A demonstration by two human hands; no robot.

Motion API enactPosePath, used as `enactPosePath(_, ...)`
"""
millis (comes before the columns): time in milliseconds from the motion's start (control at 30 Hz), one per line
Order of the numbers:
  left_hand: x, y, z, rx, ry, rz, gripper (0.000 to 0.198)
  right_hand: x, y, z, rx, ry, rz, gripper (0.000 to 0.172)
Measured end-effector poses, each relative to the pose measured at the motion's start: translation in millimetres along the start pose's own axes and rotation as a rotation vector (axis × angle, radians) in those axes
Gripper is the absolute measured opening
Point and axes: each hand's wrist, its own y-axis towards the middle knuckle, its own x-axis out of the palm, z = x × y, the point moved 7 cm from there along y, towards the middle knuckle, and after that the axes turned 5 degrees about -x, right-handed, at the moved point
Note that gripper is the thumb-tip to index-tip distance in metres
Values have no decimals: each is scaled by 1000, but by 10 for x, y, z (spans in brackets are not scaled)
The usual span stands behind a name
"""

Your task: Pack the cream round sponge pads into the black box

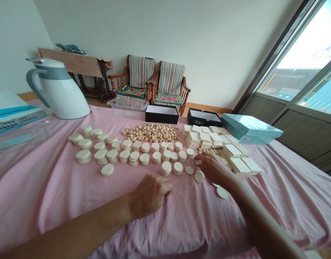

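My left hand [150,194] rests on the pink cloth [46,194] with its fingers curled under; what they hold, if anything, is hidden. It lies just below a short stack of round cream discs [166,167]. My right hand [212,168] lies palm down, fingers bent, over loose round discs [199,176] beside stacks of square cream tiles [208,138]. Another loose disc [221,192] lies by my right wrist. Rows of stacked round discs [127,151] run across the cloth to the left. A heap of small tan beads [151,132] lies behind them.
A white jug with a grey handle [60,90] stands at the back left, near a white and blue box [11,109]. A clear plastic tub [127,106], two black boxes [162,113] and a teal box [248,127] line the far edge. Two wooden chairs [154,82] stand behind.
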Motion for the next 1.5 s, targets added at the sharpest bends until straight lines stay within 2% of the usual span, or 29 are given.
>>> enactPosePath(133, -5, -4, -1, 10, 2, 9, 18, 5, -11, 14, 18, 28, 41, 8)
enactPosePath(200, 2, -4, -6, 9, 10, 4, 18, -19, -27, 34, 33, 45, 101, 7)
enactPosePath(267, 11, -2, -9, 8, 12, -9, 18, -53, -48, 15, 17, 99, 172, 12)
enactPosePath(333, 14, 1, -8, 8, 9, -15, 18, -80, -71, -70, -62, 198, 215, 20)
enactPosePath(467, 7, 3, 0, 7, 27, -16, 19, -99, -115, -298, -242, 350, 201, 29)
enactPosePath(633, 6, 4, 3, 4, 33, -26, 19, -86, -121, -383, -240, 347, 169, 22)
enactPosePath(833, 10, 10, -6, -6, 12, -31, 17, -132, -119, -473, -317, 394, 140, 33)
enactPosePath(933, 11, 13, -6, -13, 16, -35, 18, -115, -104, -468, -313, 404, 131, 32)
enactPosePath(1167, 2, 5, -3, -10, 12, -4, 17, -74, -78, -444, -202, 325, 237, 23)
enactPosePath(1300, -2, 11, 2, -7, -11, -8, 17, -52, -67, -459, -179, 291, 253, 16)
enactPosePath(1500, -1, 5, -5, -12, -16, -9, 18, -129, -123, -217, -130, 367, 208, 21)
